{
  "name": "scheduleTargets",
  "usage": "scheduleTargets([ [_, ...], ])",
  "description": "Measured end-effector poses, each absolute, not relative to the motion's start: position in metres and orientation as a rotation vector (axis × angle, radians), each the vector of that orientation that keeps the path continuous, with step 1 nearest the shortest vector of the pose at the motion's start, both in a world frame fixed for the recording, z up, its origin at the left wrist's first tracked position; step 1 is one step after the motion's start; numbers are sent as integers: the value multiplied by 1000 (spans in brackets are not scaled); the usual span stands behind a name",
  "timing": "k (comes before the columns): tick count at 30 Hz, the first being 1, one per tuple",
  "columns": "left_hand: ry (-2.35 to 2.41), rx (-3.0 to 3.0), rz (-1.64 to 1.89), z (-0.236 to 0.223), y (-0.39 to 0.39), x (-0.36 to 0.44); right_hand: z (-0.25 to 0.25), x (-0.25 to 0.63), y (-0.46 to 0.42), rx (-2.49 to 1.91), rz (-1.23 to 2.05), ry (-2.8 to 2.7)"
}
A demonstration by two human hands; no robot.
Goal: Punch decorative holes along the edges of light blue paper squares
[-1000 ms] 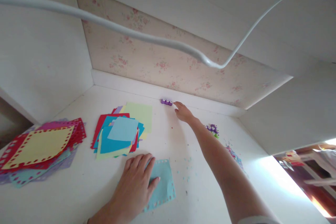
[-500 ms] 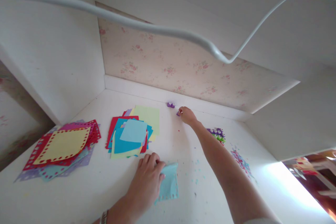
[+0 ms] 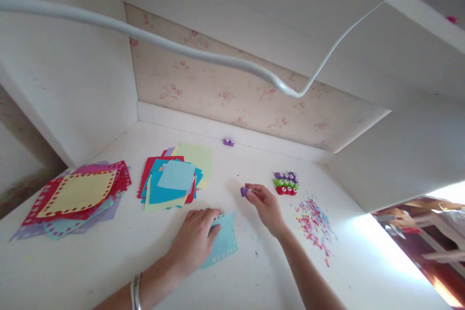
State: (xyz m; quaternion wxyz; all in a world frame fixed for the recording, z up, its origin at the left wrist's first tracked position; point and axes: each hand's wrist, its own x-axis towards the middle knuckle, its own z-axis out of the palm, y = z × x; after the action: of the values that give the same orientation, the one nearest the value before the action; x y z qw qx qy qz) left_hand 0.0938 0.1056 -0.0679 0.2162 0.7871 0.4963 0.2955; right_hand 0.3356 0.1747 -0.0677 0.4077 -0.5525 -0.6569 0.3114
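Observation:
My right hand (image 3: 264,203) pinches a small purple craft punch (image 3: 244,192) between thumb and fingers, just above the white table. My left hand (image 3: 195,235) is curled over the left side of a light blue paper sheet (image 3: 224,237), holding it on the table. Small holes run along the sheet's lower edge, and some show by my fingertips. Two more purple punches (image 3: 228,142) sit at the back near the wall. To the right, purple, green and red punches (image 3: 286,183) stand packed in rows.
A stack of plain coloured paper (image 3: 172,193) lies left of centre. Farther left is a pile of paper with hole-punched borders (image 3: 83,193). Tiny paper bits (image 3: 314,218) are scattered at the right. A white cable (image 3: 203,53) crosses overhead.
My right hand has drawn back from the rear of the table toward the blue sheet, bringing the purple punch along. My left hand stays on the sheet. The view has shifted slightly.

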Motion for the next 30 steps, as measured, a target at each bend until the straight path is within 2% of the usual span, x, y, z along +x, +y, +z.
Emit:
scheduleTargets([
  [5, 1360, 2004, 824, -61, 111, 96, -82, 321, 129, -1235, 1002, -1357],
  [15, 1283, 1719, 830, -57, 119, 94, -82, 316, 126, -1295, 1034, -1395],
  [30, 1305, 1675, 794, -57, 120, 93, -81, 315, 122, -1284, 1003, -1410],
])
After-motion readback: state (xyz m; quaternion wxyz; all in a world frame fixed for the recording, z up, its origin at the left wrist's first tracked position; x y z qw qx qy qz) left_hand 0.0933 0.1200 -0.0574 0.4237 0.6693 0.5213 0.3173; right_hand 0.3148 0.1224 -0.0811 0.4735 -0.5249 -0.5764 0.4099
